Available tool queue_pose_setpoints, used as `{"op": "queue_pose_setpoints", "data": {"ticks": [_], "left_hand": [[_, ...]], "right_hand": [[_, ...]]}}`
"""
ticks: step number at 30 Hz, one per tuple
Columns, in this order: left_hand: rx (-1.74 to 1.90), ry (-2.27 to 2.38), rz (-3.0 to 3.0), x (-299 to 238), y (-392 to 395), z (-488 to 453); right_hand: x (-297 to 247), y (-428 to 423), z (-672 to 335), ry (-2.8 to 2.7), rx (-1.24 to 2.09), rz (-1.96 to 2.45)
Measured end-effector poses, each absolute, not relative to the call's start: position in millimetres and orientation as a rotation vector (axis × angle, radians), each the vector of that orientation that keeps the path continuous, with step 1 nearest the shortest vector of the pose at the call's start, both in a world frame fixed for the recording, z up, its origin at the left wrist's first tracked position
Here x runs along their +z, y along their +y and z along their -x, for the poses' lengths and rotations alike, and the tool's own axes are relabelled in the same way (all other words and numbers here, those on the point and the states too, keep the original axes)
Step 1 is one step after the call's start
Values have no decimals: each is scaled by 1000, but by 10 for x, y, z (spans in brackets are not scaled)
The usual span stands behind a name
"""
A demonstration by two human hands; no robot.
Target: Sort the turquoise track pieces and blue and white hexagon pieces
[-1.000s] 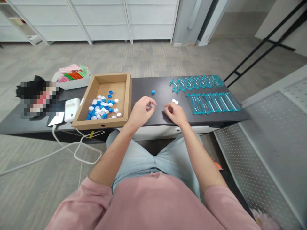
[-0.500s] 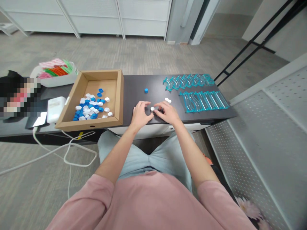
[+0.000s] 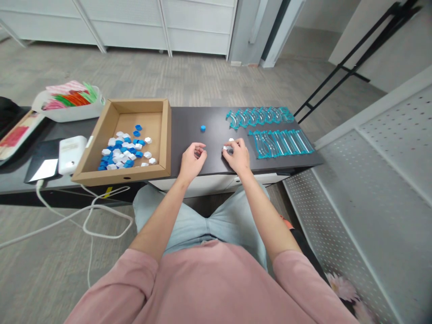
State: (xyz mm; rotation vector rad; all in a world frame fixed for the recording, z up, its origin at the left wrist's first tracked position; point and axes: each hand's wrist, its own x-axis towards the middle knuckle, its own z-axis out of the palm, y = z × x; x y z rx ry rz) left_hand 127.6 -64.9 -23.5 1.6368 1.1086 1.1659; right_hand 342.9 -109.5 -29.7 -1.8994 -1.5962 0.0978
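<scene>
My right hand [image 3: 238, 156] is over the dark tabletop, its thumb and fingers closed around a small white hexagonal piece [image 3: 225, 147] that is partly hidden by them. Just beyond those fingertips another white piece [image 3: 231, 139] shows. To the left, my left hand [image 3: 192, 162] hovers by the table's front edge, loosely curled, a gap between thumb and fingers and nothing visible in it. A single blue hexagonal piece [image 3: 203, 128] lies farther back, between the two hands. Many blue and white pieces [image 3: 123, 153] are heaped inside the cardboard box [image 3: 166, 155].
Clear tubes with teal ends lie at right: a curved row [image 3: 259, 118] behind and a straighter row [image 3: 281, 144] in front. Left of the box are a white device [image 3: 72, 155] with a cable and a white basket [image 3: 70, 114] of colourful strips. A perforated panel [image 3: 364, 180] stands right.
My right hand has moved right with the white piece, up to the other white pieces. My left hand has drawn back slightly left, away from it. The view has shifted a little.
</scene>
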Motion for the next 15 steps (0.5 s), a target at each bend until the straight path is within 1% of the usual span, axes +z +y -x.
{"op": "queue_pose_setpoints", "data": {"ticks": [6,12,15], "left_hand": [[1149,1098,-1644,-241,-648,-1269],[1153,1081,-1650,-270,-645,-1259],[1147,1077,-1653,-265,-646,-1263]], "right_hand": [[-322,-1055,-3488,-1493,154,1916],[-408,-1012,-3571,-1337,83,1835],[-430,-993,-3642,-1305,111,1850]]}}
